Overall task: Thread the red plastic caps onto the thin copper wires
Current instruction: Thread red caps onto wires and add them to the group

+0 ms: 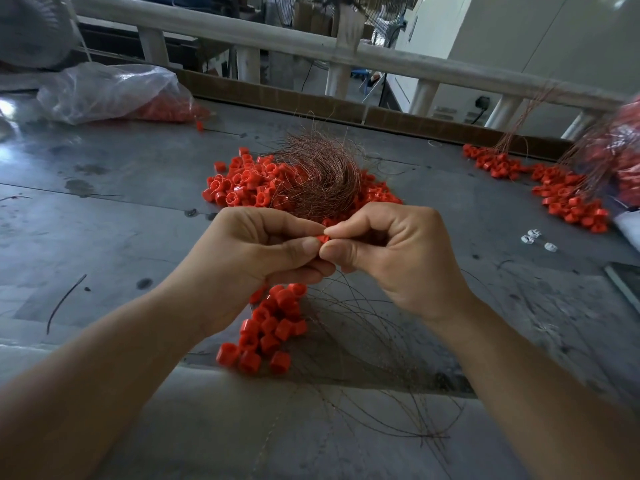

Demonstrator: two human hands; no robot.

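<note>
Working surface: scuffed, stained grey metal tabletop (121, 209), filling mid-frame.
Room: pale painted railing (277, 39) across the top; brown cardboard strip (277, 98) along the table's far edge.
Hands: left hand (256, 251) and right hand (391, 251) meet at centre. The thumbs and forefingers pinch one small red plastic cap (323, 238) and the other fingers are curled. Whether a wire is in the pinch cannot be told.
Stock: tangled bundle of thin copper wires (318, 174) lies on a heap of loose red caps (239, 185) just beyond the hands. Clear plastic bag (104, 91), upper left. Second red heap (561, 192), right.
Below hands: cluster of red caps (273, 327); loose wire strands (363, 341) fan past the near edge.
Open room: bare tabletop left of the hands.
</note>
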